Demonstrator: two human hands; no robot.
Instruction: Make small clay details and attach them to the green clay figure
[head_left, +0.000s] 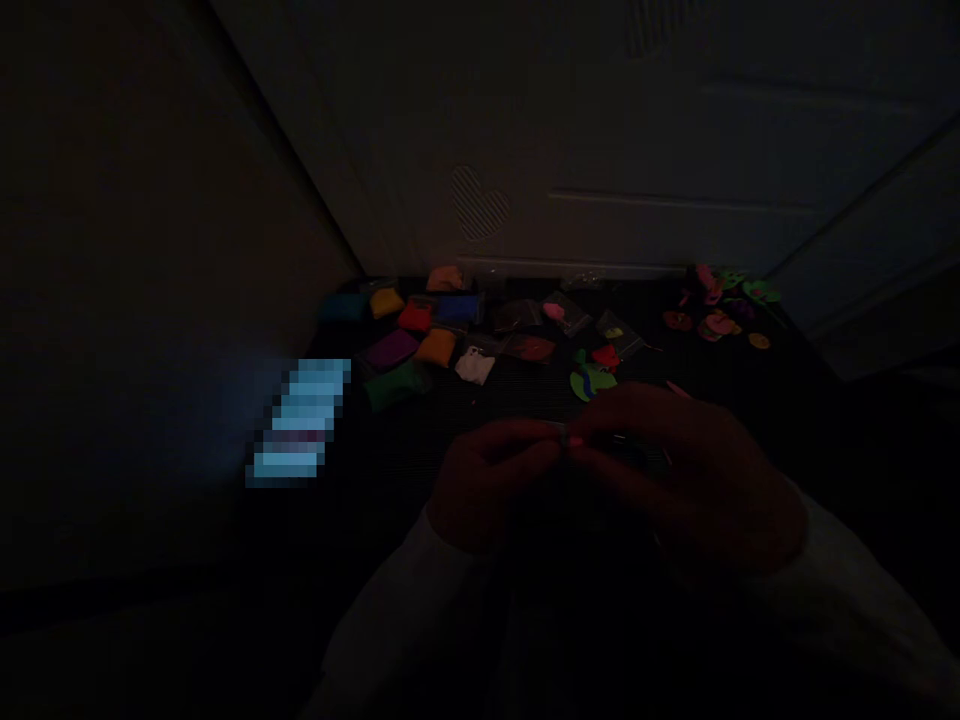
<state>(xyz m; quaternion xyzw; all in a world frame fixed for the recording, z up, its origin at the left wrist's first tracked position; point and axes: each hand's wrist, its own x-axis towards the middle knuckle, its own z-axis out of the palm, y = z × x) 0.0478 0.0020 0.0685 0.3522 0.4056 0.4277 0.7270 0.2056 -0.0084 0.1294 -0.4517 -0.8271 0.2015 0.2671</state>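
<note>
The scene is very dark. Both hands meet above a dark surface, fingertips almost touching. My left hand (480, 485) has its thumb and forefinger pinched together. From the right, my right hand (697, 475) pinches at the same spot. Between the fingertips shows a tiny reddish-pink piece (575, 441), too small and dim to name; which hand bears it is hard to tell. Just beyond the fingers lies a flat green shape with a blue band (592, 382), with a small red piece (606, 356) beside it.
Clear bags of coloured, clay-like lumps, among them an orange one (436, 348), a white one (475, 365) and a green one (394, 385), lie at the left and middle. Colourful small figures (720, 300) cluster back right. A lit, pixelated screen (300, 420) glows left. A panelled wall (600, 140) stands behind.
</note>
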